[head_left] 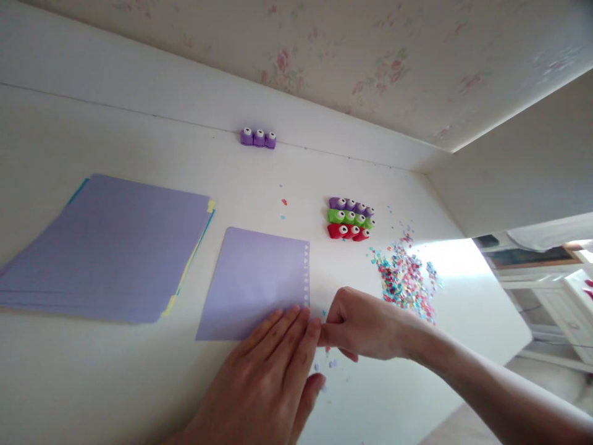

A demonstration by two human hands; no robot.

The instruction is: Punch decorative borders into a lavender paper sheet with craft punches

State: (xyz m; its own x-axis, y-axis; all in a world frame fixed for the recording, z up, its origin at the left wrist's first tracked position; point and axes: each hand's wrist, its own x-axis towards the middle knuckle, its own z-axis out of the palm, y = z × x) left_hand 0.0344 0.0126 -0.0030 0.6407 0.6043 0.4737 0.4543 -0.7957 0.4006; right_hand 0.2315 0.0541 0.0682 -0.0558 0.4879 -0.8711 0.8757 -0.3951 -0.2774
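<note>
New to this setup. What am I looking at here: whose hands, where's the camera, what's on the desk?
There is no robot. One camera sits on a person's head, looking forward and down, so the two bare hands are that person's own.

The left hand lies flat, fingers on the near edge of a single lilac sheet with a row of small punched shapes along its right edge. The right hand pinches at that sheet's near right corner; what it grips is hidden.

On the white desk: a stack of coloured paper with lilac on top, at left; a block of purple, green and red punches; three purple punches by the wall; a confetti pile at right.
</note>
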